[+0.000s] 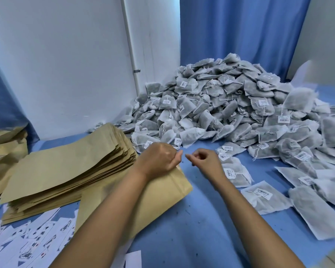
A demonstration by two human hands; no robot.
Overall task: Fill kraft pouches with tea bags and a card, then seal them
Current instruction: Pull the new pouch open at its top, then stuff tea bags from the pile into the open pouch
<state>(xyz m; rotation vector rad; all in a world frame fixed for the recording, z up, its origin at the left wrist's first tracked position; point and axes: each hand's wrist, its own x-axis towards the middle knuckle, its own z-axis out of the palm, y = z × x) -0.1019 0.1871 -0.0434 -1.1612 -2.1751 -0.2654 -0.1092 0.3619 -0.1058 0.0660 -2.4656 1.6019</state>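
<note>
Pouch [162, 192] lies flat on the blue cloth [201, 219] — left hand [159, 158] pinches its top edge, right hand [205, 159] curled, holding nothing.

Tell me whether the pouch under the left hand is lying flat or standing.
Flat: the kraft pouch lies on the blue surface under the left hand.

Two forearms enter from bottom edge, both bare to frame edge; no sleeve, glove, watch, ring or band visible. Left hand [159, 158] and right hand [206, 161] bare; nails short, unpainted where visible. Rest of person out of view
</note>
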